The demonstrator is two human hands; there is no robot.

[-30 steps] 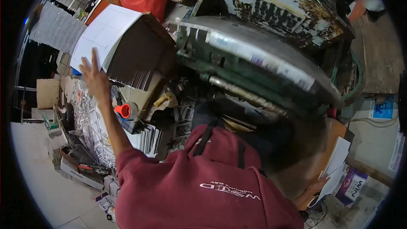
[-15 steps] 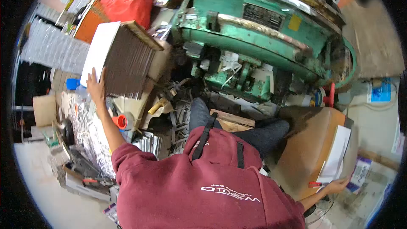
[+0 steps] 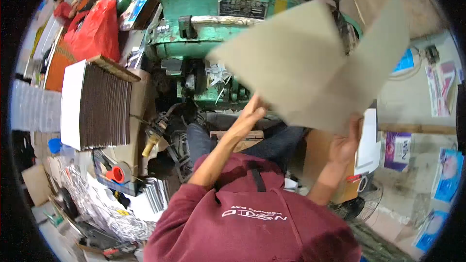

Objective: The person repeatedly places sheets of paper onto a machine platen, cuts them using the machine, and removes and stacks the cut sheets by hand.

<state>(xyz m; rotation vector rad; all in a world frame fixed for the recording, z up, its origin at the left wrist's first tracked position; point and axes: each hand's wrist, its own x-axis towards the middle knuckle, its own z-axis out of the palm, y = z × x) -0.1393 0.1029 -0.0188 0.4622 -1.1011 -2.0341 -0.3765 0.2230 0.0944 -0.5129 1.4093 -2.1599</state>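
Observation:
A folded grey-beige sheet [image 3: 296, 63], blurred by motion, is held up over my lap, its two halves spread apart. My left hand [image 3: 253, 114] is closed at its lower left edge. At its lower right corner, my right hand [image 3: 347, 145] grips it with the fingers partly behind the sheet. The tall stack of dark-edged boards with a white face [image 3: 104, 109] stands to the left, touched by neither hand. White sheets [image 3: 368, 145] lie just right of my right hand, with red-handled scissors [image 3: 359, 179] below them.
A green machine [image 3: 194, 43] stands ahead. On the left are a red plastic bag [image 3: 97, 31], a tape roll [image 3: 119, 173] and shredded paper [image 3: 102, 204]. An orange-brown padded surface [image 3: 318, 157] lies at my right. Part of another person [image 3: 64, 12] shows at upper left.
My left hand has left the board stack and come to the centre. My right hand has risen from the white sheets at the right. Both now hold the folded sheet, and the view has shifted right.

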